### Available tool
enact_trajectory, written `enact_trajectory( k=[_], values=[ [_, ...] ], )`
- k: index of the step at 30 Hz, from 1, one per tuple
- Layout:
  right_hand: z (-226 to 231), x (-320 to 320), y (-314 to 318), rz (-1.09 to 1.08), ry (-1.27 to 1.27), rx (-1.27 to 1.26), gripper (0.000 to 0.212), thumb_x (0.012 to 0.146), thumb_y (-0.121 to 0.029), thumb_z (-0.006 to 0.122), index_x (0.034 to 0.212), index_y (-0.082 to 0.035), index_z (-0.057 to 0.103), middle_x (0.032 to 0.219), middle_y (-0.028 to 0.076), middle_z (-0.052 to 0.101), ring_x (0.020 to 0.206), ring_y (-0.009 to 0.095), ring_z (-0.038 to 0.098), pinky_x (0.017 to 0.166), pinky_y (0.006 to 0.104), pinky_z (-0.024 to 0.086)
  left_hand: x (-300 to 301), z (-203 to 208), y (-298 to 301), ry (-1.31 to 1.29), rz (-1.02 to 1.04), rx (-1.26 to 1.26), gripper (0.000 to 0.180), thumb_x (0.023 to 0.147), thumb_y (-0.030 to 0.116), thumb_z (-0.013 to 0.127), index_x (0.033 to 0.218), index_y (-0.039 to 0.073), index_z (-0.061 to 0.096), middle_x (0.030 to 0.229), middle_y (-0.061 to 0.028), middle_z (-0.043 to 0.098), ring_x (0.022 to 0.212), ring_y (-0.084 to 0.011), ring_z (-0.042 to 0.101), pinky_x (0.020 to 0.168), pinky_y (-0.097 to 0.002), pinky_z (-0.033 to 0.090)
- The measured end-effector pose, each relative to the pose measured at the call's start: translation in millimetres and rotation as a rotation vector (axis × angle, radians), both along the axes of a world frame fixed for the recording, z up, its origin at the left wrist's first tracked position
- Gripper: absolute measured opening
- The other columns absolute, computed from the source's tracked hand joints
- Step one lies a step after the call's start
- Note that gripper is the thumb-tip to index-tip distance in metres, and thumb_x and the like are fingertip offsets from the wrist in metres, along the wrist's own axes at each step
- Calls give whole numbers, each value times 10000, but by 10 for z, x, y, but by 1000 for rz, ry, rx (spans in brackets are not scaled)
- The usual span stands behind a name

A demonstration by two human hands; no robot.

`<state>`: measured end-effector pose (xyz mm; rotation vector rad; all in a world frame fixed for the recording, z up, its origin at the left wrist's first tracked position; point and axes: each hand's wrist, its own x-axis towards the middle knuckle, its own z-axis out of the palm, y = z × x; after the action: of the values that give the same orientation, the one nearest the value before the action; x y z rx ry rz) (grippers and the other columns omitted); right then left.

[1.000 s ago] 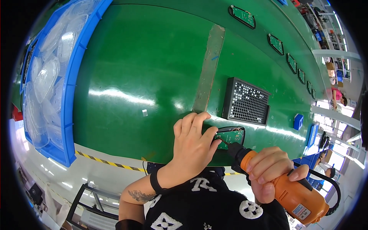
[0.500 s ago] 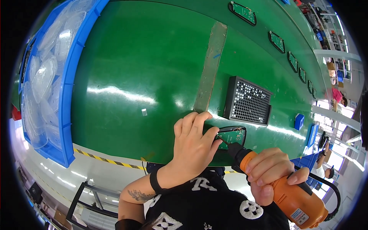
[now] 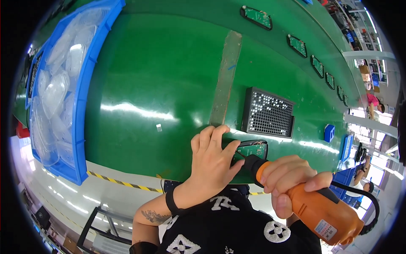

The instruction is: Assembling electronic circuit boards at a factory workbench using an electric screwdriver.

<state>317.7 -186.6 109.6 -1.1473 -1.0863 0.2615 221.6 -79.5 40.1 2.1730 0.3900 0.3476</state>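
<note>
Bin, blue (image 3: 80,110), at far left, loaded with clear plastic covers (image 3: 55,95). Right of it, a small white scrap (image 3: 159,128) lies on the green tabletop (image 3: 160,76).

Next, my left grip (image 3: 213,163): fingers curled, thumb and forefinger parted at the left end of a circuit board (image 3: 253,150) in its black casing, at the near edge. Whether they pinch anything, I cannot tell.

Far of the board and slightly right: a perforated black tray (image 3: 247,108), many holes showing white.

Right and near: my right grip (image 3: 292,182), fingers closed firmly round an orange driver (image 3: 317,207), its bit pointing into that thumb-forefinger gap.

Change noted: over the last half second the driver's nose has moved left, closer to my left thumb, and less bit shows. My reading: the driver is being brought to bear on the board's left end; actual contact unclear.

Farther right, a blue block (image 3: 329,133); beyond, a row of similar boards (image 3: 317,66).
</note>
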Motion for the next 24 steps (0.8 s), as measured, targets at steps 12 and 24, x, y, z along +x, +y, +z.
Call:
enact_trajectory(
  k=[12,24],
  values=[
    [534,796,-361,-261,105,87,395,797,-82,568,1092,-103,307,607,22,448,505,161,485,517,311,450,663,649,859,133,-294,-192,206,719,32,657,889,0,544,631,-38,533,559,-107,525,523,-253,454],
    [266,1007,-235,-203,170,-60,427,774,-16,571,1062,-142,283,633,51,479,537,186,498,566,381,479,2896,-255,1678,-531,-76,581,497,699,266,707,1094,9,547,1048,-152,574,1032,-312,503,901,-412,396]
  ],
)
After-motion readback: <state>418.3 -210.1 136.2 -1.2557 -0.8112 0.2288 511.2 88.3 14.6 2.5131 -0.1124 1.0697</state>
